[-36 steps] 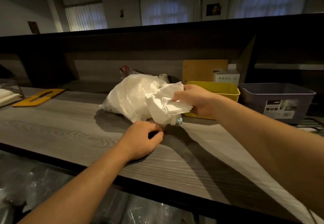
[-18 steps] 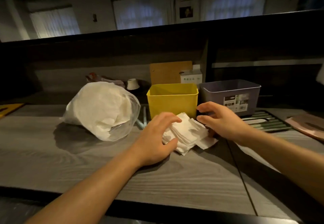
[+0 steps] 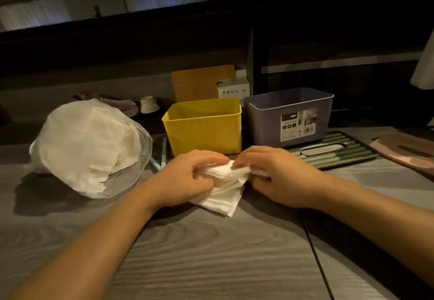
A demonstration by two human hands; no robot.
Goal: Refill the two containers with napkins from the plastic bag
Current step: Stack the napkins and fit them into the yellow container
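A stack of white napkins [image 3: 223, 196] lies on the grey wooden counter, just in front of the yellow container [image 3: 204, 132]. My left hand [image 3: 187, 179] grips the stack's left side with curled fingers. My right hand [image 3: 277, 177] grips its right side, so both hands squeeze the stack together. The purple-grey container [image 3: 265, 121] with a label stands to the right of the yellow one. Both containers look empty from here. The clear plastic bag [image 3: 89, 149], bulging with white napkins, lies on the counter to the left.
A green ribbed tray [image 3: 342, 154] and a pink board [image 3: 406, 154] lie at the right. Behind the containers stand a wooden board [image 3: 202, 83] and a small white box [image 3: 232, 90]. A dark shelf wall rises behind the counter [image 3: 211, 252].
The napkin stack went from the bag to the counter before the yellow container. Both hands have since closed in on it from either side and now grip it.
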